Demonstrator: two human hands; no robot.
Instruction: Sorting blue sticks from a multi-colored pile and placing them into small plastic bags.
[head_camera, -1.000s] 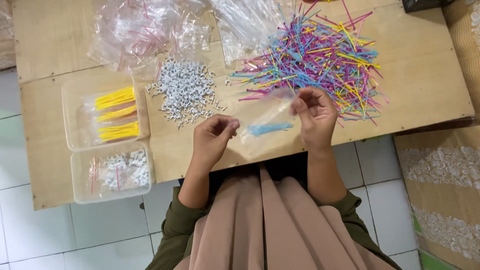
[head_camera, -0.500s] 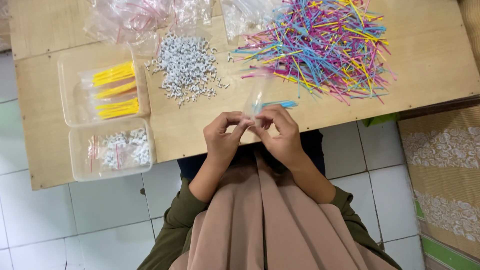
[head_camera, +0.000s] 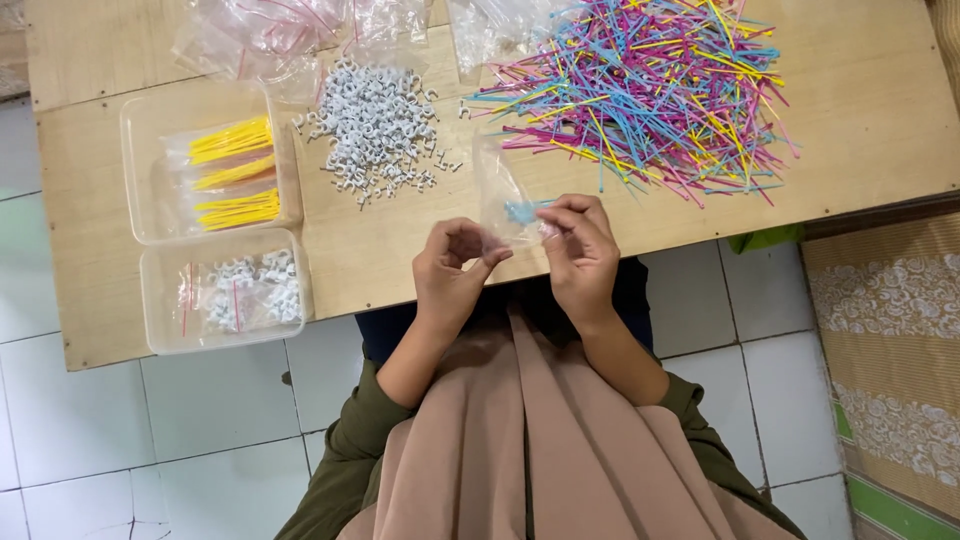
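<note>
From the head camera, a wooden table (head_camera: 860, 130) stands on white floor tiles (head_camera: 150, 440). Left hand (head_camera: 455, 275) and right hand (head_camera: 580, 250) both pinch a small clear bag (head_camera: 500, 195) of blue ties above the table's near edge.

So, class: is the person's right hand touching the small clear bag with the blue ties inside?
Touching. The head view shows the right hand pinching the lower edge of the small clear bag, with the left hand gripping it too.
</note>
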